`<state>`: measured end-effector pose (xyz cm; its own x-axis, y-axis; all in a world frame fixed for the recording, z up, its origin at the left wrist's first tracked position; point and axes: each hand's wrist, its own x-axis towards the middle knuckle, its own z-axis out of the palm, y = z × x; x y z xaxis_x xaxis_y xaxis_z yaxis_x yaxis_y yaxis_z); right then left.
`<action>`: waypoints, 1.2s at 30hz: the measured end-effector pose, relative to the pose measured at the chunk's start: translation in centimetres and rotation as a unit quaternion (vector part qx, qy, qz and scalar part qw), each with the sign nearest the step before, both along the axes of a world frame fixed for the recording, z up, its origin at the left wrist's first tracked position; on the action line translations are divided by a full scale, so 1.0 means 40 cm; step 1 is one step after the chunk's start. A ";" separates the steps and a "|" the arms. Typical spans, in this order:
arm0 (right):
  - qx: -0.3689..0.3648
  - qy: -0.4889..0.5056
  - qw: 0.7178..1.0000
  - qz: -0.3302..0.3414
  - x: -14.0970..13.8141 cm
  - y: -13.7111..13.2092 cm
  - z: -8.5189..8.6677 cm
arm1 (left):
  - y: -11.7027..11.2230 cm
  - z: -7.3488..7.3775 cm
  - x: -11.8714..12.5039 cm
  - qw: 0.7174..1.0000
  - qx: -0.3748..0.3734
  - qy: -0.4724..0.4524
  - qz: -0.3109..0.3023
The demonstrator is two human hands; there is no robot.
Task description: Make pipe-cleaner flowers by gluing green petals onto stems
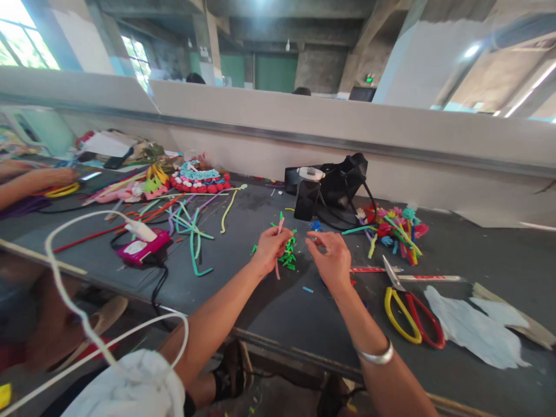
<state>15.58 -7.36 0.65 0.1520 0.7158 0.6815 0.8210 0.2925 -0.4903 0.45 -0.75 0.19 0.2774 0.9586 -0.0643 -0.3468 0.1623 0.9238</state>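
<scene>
Daylight pours from the windows (19,37) at ten o'clock, blown white. A lamp (471,51) glares at one o'clock. My table (478,255) is evenly lit, soft shadows beneath my left hand (270,250) and right hand (332,262). Edges bend and smear from the wide lens; the centre is sharp.

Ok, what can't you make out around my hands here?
Head view, right hand: what its fingertips pinch is too small.
Head view, pink pipe cleaner: middle hidden inside the left hand.
Head view, co-worker's arm: cut off by the left edge.
Head view, green pipe cleaner pieces: partly behind that hand, too small to count.
</scene>
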 end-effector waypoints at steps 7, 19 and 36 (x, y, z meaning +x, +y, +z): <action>-0.041 0.046 0.996 0.067 -0.015 0.018 -0.027 | -0.010 -0.007 0.012 0.997 0.006 0.054 -0.060; -0.035 0.165 0.986 -0.018 0.032 0.039 -0.038 | -0.016 -0.004 0.007 0.989 0.022 0.093 -0.114; -0.022 -0.012 0.999 0.044 0.023 0.013 -0.008 | -0.004 -0.011 0.006 0.995 0.014 0.065 -0.078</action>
